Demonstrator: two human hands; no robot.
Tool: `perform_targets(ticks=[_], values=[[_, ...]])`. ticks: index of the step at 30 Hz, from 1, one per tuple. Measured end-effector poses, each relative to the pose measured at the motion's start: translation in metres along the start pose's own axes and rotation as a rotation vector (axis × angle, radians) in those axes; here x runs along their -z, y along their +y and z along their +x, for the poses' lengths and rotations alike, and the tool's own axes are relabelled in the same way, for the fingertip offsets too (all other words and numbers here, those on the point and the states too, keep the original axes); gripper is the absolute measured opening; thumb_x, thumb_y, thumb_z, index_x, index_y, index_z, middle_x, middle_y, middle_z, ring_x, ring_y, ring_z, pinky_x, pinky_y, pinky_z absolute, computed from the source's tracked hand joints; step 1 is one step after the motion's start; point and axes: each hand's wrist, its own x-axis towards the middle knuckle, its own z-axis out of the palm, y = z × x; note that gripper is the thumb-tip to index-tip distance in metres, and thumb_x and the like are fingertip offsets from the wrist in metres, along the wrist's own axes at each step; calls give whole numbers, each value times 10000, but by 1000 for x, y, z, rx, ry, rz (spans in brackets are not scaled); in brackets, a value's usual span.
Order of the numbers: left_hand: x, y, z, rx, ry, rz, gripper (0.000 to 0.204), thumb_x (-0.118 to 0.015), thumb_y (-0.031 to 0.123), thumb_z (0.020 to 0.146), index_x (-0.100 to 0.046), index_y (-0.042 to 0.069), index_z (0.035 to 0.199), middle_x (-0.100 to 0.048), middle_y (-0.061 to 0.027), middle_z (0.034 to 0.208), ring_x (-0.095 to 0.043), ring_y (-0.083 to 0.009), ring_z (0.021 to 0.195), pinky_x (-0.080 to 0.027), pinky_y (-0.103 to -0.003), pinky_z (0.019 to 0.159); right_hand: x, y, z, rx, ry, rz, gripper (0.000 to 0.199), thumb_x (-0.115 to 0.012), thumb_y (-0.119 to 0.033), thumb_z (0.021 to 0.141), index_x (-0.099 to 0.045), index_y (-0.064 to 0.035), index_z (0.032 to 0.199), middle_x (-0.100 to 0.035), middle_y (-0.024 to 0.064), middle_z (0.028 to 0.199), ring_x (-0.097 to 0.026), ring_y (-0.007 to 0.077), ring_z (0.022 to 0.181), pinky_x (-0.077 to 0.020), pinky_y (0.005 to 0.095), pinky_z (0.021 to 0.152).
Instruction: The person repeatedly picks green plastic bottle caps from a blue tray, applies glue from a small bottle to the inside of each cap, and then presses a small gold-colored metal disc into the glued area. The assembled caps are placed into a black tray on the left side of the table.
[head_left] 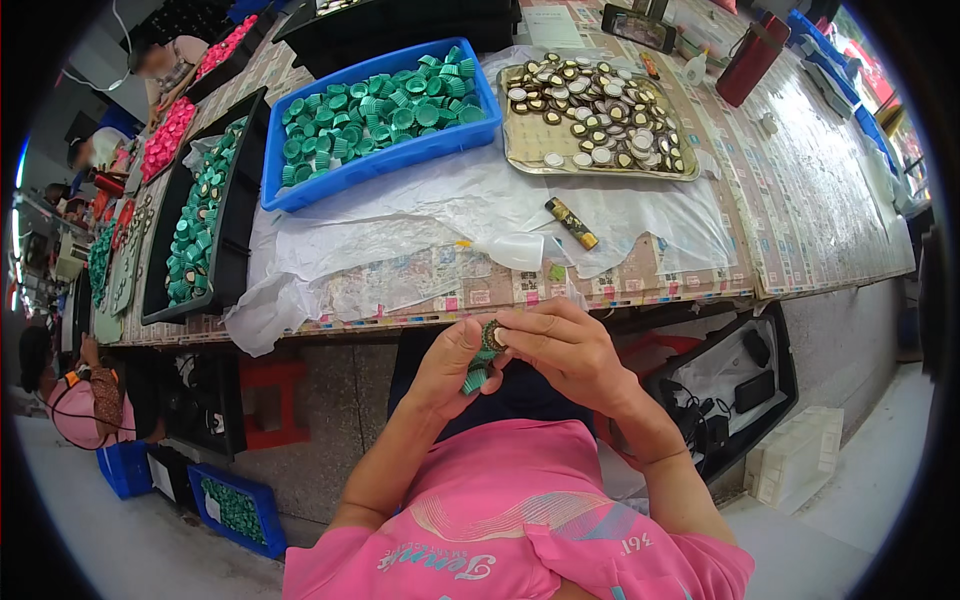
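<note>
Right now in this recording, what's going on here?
A person at a table works with both hands close together. The left hand holds green fluted cups, while the right hand touches a small round piece beside them. Ahead, a blue tray holds many green cups and a metal tray holds loose round pieces.

Table (810, 225) is topped by a printed, patterned covering; thin white sheet (385, 240) is spread over its near middle. Blue tray (385, 169) is set left of metal tray (540, 138). Long black tray (238, 220) is placed left of blue one; black bin (400, 38) behind. Dark patterned cylinder (572, 223) and white squeeze bottle (514, 251) are laid on sheet. Phone (638, 28), red flask (752, 60) are placed far right.
</note>
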Motion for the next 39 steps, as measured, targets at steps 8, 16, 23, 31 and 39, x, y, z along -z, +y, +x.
perform_targets(ticks=[8,16,23,31,39], values=[[-3,3,-1,-69,109,156,549,-599,471,876,-602,-1,1156,-599,-16,862,-526,-57,716,-447,-195,472,-1,2,2,15,-34,-46,349,-664,-9,705,-639,-12,1053,-642,84,1099,-613,255,907,-514,354,798],[-4,5,1,-67,90,194,554,-597,479,873,-605,6,1161,-581,-2,834,-522,-54,717,-448,-196,479,0,5,-1,75,-29,-67,384,-648,-3,697,-636,-13,1080,-631,89,1115,-605,261,924,-515,351,804],[-6,1,2,-49,87,148,539,-585,478,882,-600,12,1153,-573,1,821,-521,-57,715,-450,-199,485,-3,5,-6,82,18,-90,385,-655,3,688,-647,-8,1073,-629,85,1149,-608,254,940,-520,340,798],[-6,0,0,-107,109,280,582,-585,479,884,-575,-11,1197,-580,-11,861,-534,-61,727,-452,-197,483,-3,4,-7,57,13,-71,371,-673,9,673,-668,-29,1043,-646,70,1121,-614,254,929,-524,332,774],[-19,7,-3,-152,141,401,474,-636,274,915,-532,-19,1274,-603,-40,930,-562,-69,701,-447,-196,464,-11,4,-5,-102,128,56,417,-750,-24,693,-659,-57,1098,-652,80,1104,-606,261,928,-502,343,801]])
